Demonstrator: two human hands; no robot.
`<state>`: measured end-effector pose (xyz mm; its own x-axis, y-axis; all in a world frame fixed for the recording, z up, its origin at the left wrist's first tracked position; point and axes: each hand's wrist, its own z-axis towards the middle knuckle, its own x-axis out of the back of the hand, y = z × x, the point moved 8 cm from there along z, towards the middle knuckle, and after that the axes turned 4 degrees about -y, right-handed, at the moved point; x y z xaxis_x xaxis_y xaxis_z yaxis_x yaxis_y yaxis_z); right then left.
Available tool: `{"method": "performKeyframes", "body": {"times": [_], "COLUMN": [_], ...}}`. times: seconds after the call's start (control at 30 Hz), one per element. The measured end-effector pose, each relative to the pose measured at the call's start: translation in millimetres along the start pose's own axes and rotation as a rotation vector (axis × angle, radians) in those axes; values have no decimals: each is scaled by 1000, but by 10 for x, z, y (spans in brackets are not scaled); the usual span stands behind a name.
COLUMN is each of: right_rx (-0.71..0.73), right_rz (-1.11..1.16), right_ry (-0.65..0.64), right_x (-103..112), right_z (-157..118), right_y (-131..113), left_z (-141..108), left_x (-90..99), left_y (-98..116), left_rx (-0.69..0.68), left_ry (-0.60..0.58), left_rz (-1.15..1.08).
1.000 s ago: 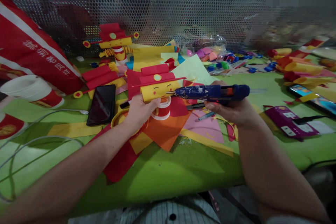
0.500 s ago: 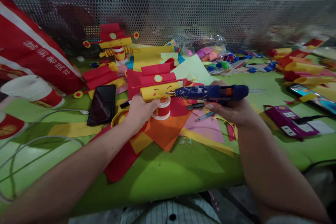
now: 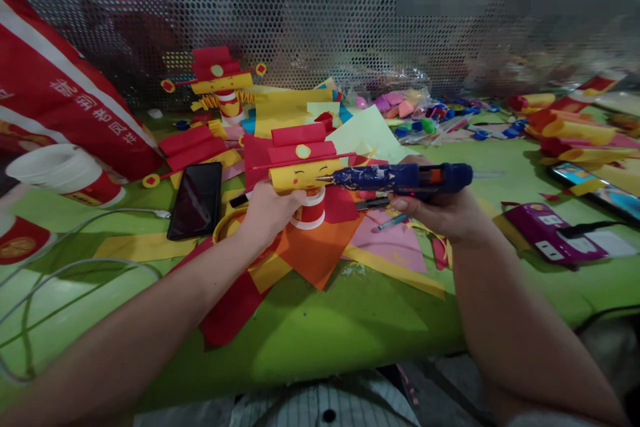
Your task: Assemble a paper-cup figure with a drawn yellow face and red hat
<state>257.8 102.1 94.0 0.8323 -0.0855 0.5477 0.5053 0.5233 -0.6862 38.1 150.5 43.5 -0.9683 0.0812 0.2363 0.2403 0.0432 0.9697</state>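
A paper figure (image 3: pixel 295 175) stands in front of me: a yellow rolled head with a drawn smiling face and a red hat, above a red-and-white paper cup (image 3: pixel 311 212). My left hand (image 3: pixel 273 212) is closed on its lower left side, thumb against the join of head and cup. In my right hand (image 3: pixel 435 203) is a blue hot glue gun (image 3: pixel 400 177), held level and pointing left. Its metal nozzle is at the lower edge of the yellow head, near the cup's top; whether it touches I cannot tell. The fingers behind the gun are partly hidden.
Coloured paper (image 3: pixel 320 253) lies under the figure. A phone (image 3: pixel 195 200), stacked white cups (image 3: pixel 65 173) and a red bag (image 3: pixel 65 93) are at left. A similar figure (image 3: pixel 225 83) stands behind. At right sit a purple power strip (image 3: pixel 555 232) and another phone (image 3: pixel 595 183).
The view has shifted very slightly. Both hands, the figure and the glue gun stay nearly in place, with the nozzle still at the head's lower edge.
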Motion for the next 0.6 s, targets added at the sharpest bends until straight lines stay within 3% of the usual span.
{"method": "performKeyframes", "body": {"times": [0.33,0.6], "right_rx": [-22,-42], "right_rz": [14,33], "right_ry": [-21,-13], "right_x": [-17,-17], "right_z": [6,1], "right_y": [-11,8], "left_z": [-44,-23], "left_x": [-22,-47], "left_y": [100,55], "left_rx": [-15,-16], "left_ry": [-16,-55], "left_rz": [-14,-50]}}
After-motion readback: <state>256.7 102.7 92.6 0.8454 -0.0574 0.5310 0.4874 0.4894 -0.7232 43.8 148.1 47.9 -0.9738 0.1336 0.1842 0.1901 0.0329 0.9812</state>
